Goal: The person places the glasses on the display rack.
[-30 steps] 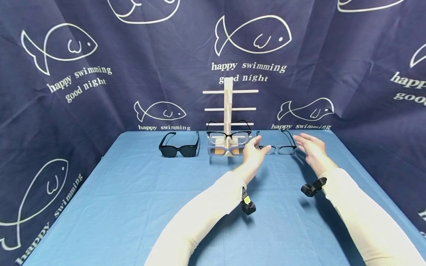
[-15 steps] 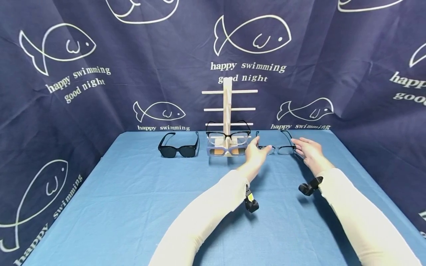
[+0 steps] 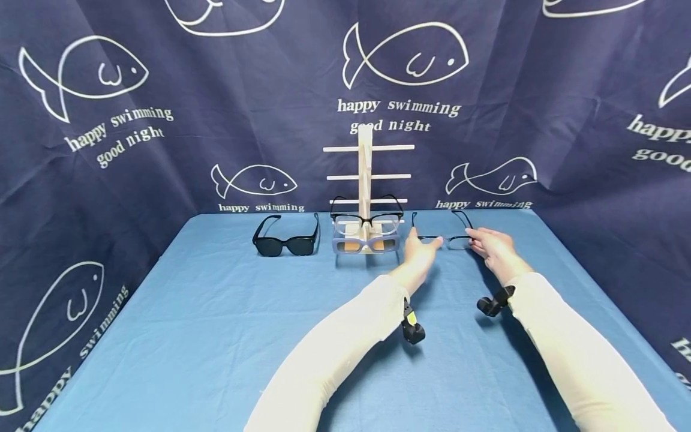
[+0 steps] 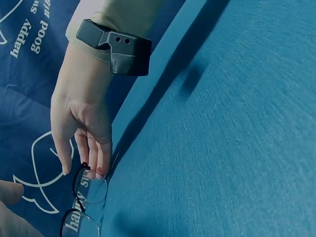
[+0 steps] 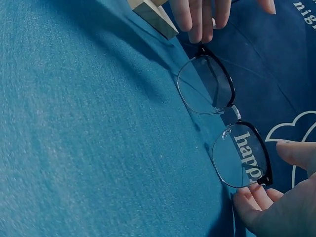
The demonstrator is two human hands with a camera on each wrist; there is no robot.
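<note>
A pair of half-rim eyeglasses (image 5: 237,112), black along the top and thin clear metal below, sits on the cloth right of the stand with its temples unfolded backward. My left hand (image 3: 420,257) is at its left end; in the right wrist view its straight fingers (image 5: 196,24) reach the black hinge corner. At the other end is my right hand (image 3: 495,251), its extended fingertips against the outer corner and its thumb (image 4: 63,155) held apart. Neither hand curls round the frame. My left hand hides part of the left lens in the head view.
Left of the hands stands a wooden rack (image 3: 364,162) with several crossbars. It carries black-topped eyeglasses (image 3: 366,219) and, lower, blue-framed tinted glasses (image 3: 366,245). Black sunglasses (image 3: 285,246) lie further left on the blue cloth (image 3: 216,336). A navy fish-print curtain (image 3: 291,108) hangs behind.
My right hand has moved left to the eyeglasses' right end. My left hand has shifted right, closer to their left end. The head view has turned slightly. The eyeglasses stay on the cloth.
</note>
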